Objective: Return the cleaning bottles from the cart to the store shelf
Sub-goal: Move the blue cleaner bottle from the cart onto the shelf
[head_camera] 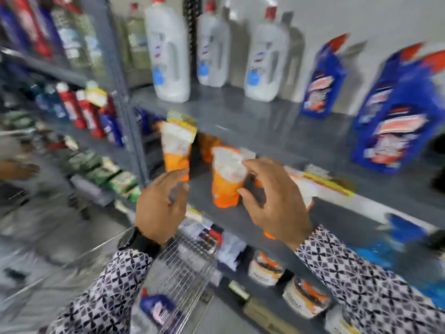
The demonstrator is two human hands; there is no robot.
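Observation:
The frame is blurred by motion. My left hand (161, 206) and my right hand (272, 198) hang open in front of the grey store shelf (240, 112), fingers spread, holding nothing. On that shelf stand three white bottles with red caps (168, 56) and, to the right, blue bottles with red caps (397, 116). Below my left wrist is the wire cart (185, 273), and a blue bottle with a red cap (159, 309) lies inside it. An orange-and-white pouch (227, 177) stands on the lower shelf just beyond my right fingers.
A second orange pouch (177, 145) stands left of the first. Tubs with orange lids (266, 268) fill the shelf below. The left rack (79, 112) holds red and blue bottles and green packs. Another person's hand (16, 168) shows at the far left.

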